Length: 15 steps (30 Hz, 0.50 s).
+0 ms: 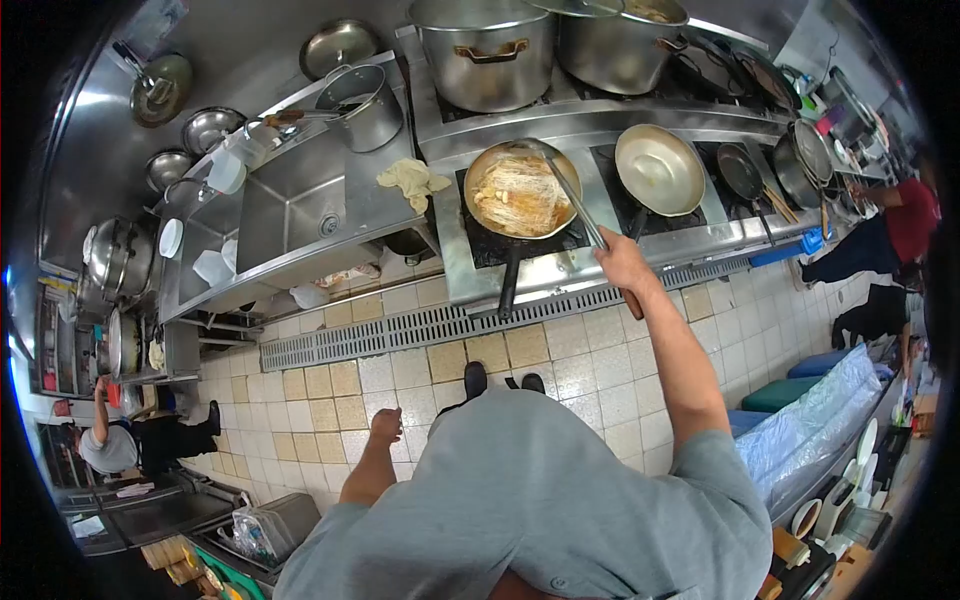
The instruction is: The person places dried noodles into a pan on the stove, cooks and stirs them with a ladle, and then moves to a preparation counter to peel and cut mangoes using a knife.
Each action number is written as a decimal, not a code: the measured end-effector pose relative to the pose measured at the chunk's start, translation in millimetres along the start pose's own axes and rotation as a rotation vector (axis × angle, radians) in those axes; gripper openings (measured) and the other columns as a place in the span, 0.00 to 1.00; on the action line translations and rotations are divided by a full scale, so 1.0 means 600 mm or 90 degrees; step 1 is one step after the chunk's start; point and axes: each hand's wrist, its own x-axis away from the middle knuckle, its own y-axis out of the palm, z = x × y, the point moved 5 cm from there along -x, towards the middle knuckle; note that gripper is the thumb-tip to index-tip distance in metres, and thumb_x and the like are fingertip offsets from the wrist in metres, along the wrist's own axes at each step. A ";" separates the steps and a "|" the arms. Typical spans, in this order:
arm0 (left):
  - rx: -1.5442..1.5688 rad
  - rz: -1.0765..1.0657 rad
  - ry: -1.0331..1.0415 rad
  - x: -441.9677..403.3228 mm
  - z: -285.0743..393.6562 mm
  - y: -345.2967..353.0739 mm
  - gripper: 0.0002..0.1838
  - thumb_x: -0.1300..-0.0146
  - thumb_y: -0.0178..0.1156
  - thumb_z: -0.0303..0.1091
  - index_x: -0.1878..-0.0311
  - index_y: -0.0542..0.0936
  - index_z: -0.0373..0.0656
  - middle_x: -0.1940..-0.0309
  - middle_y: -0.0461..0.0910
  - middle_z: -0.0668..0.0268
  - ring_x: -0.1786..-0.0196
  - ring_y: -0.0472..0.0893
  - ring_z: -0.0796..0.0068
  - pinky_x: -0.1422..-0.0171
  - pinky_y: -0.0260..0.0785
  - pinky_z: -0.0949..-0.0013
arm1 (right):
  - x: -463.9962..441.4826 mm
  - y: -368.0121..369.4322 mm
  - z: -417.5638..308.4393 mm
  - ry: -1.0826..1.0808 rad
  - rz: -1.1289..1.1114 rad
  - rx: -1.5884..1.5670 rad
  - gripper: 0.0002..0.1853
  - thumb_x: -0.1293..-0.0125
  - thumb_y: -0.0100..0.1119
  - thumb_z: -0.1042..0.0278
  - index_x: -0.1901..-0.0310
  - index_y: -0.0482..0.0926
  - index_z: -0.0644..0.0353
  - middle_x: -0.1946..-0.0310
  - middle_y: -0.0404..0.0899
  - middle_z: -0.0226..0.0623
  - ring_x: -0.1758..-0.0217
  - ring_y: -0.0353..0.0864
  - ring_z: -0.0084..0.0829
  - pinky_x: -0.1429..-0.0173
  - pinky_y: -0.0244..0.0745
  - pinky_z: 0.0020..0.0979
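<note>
right hand (622, 258): clenched around the long cooking tool (565, 180), its brown end sticking out below the fist.
left hand (386, 425): released, fingers loosely curled, nothing in it; it hung over the floor tiles (375, 375), well apart from the stove (468, 285).
tool: slanted over the right side of the frying pan (486, 162), its head near the far rim; whether it touched the food could not be told. it looked stiff and fairly light, best held by the brown end, away from the heat.
frying pan: on the left front burner, beside the second pan (660, 165); probably heavy and hot, so its black handle (510, 285), pointing toward the person, was the place to grip.
food (522, 195): a flat, browned layer inside the frying pan; likely soft, slippery and easily torn, better supported from underneath than pinched.
cloth (412, 182): crumpled on the counter, left of the frying pan.
</note>
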 end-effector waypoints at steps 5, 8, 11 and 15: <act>0.076 -0.036 0.002 0.017 -0.014 0.033 0.21 0.31 0.61 0.48 0.44 0.77 0.44 0.65 0.82 0.63 0.70 0.82 0.69 0.71 0.77 0.62 | 0.008 0.044 0.027 0.313 -0.229 -0.568 0.07 0.28 0.55 0.69 0.54 0.75 0.61 0.77 0.71 0.29 0.84 0.67 0.20 0.82 0.63 0.27; 0.086 -0.042 0.027 0.028 -0.017 0.042 0.21 0.33 0.63 0.48 0.44 0.77 0.44 0.64 0.82 0.62 0.69 0.82 0.69 0.71 0.77 0.62 | 0.039 0.023 0.007 0.325 -0.228 -0.680 0.09 0.27 0.53 0.69 0.49 0.74 0.61 0.77 0.71 0.27 0.85 0.67 0.20 0.83 0.62 0.26; 0.053 -0.044 0.015 0.016 -0.029 0.040 0.22 0.33 0.64 0.48 0.44 0.77 0.44 0.64 0.82 0.63 0.70 0.82 0.69 0.71 0.77 0.63 | 0.076 -0.016 -0.024 0.324 -0.191 -0.677 0.14 0.27 0.54 0.70 0.43 0.73 0.62 0.77 0.70 0.27 0.86 0.66 0.19 0.84 0.62 0.26; 0.054 -0.040 0.006 0.007 -0.034 0.021 0.22 0.33 0.63 0.48 0.44 0.78 0.45 0.64 0.82 0.63 0.70 0.82 0.70 0.71 0.77 0.63 | 0.105 -0.038 -0.055 0.220 -0.204 -0.506 0.19 0.28 0.54 0.71 0.37 0.73 0.61 0.77 0.72 0.28 0.86 0.68 0.21 0.83 0.65 0.27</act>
